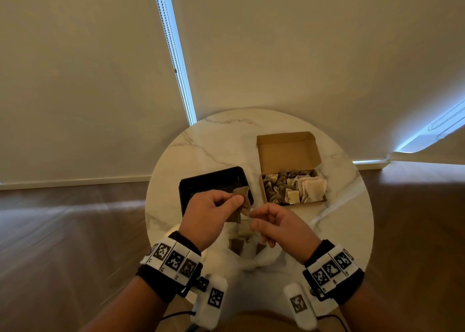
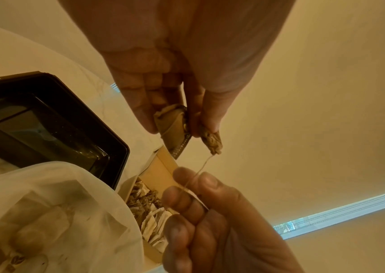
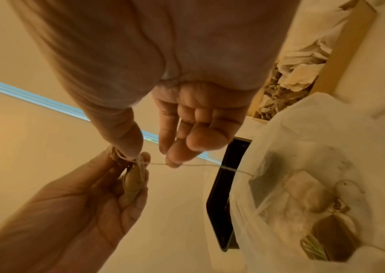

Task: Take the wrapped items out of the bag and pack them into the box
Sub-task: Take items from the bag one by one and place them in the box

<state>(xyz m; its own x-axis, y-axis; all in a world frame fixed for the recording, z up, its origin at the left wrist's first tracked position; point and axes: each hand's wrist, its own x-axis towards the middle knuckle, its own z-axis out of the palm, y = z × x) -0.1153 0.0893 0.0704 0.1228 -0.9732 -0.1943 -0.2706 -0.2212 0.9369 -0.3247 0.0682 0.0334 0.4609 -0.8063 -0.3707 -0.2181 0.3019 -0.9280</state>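
My left hand (image 1: 235, 197) pinches a small brown wrapped item (image 1: 243, 198) between thumb and fingers, above the near edge of the table. In the left wrist view the wrapped item (image 2: 171, 127) trails a thin thread (image 2: 201, 167) down to my right hand (image 2: 192, 184). My right hand (image 1: 253, 219) has its fingers curled round that thread (image 3: 200, 164), which runs on into the translucent white bag (image 3: 315, 140). The bag (image 1: 251, 253) lies between my wrists with more wrapped items inside. The open cardboard box (image 1: 286, 153) stands at the back right, holding several wrapped items.
A black plastic tray (image 1: 201, 183) sits left of the box, just beyond my left hand. Everything rests on a small round marble table (image 1: 208, 145) whose edge curves close around the objects. Pale blinds and a wooden floor surround it.
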